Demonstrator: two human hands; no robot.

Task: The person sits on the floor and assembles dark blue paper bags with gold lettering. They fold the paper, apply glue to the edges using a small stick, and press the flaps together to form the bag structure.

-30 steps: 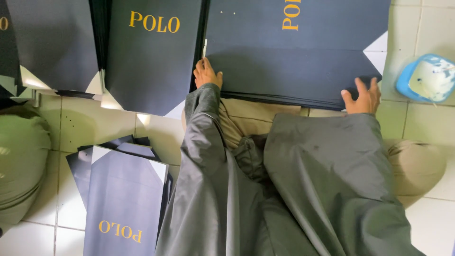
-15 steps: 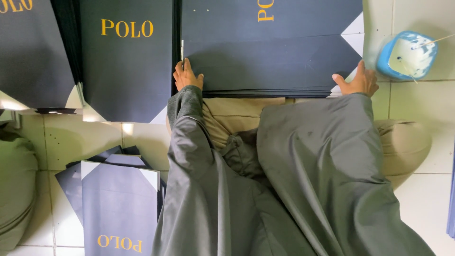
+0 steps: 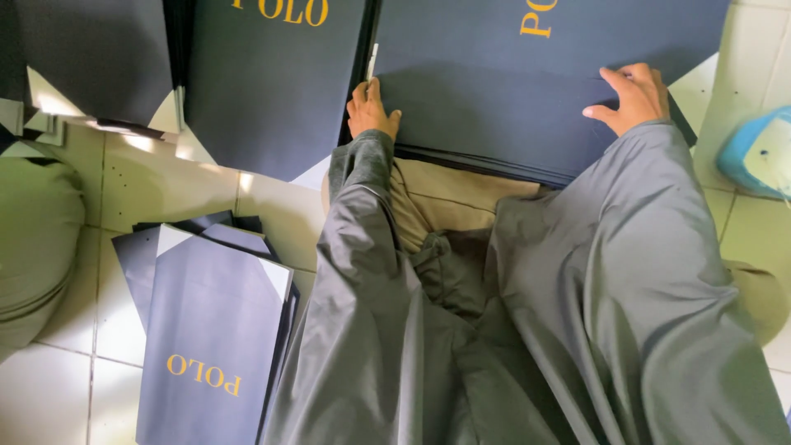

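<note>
We take the big dark navy sheet (image 3: 527, 91) with gold lettering as our landmark; it lies flat on top of a stack of like sheets on the pale tiled floor (image 3: 206, 198), straight ahead of our knees. Left of it, just beside, lies a second navy sheet (image 3: 272, 82) with gold lettering, and further left a third (image 3: 91, 58), mostly in shadow. Well below and left of the landmark sits a pile of folded navy paper bags (image 3: 206, 330), gold print facing us upside down. Our grey sleeves (image 3: 577, 313) run up from the bottom edge to the landmark's near edge. Right of the landmark, near its corner, a blue and white round thing (image 3: 758, 152) is cut off by the frame; probably a tape roll or lid, we cannot tell. Our right hand (image 3: 630, 97) rests on the landmark's right part, fingers together and curled, thumb out, pressing flat on the sheet. Our left hand (image 3: 371, 109) is at the landmark's left near corner, fingers together, bent over the sheet's edge, seemingly gripping it.
</note>
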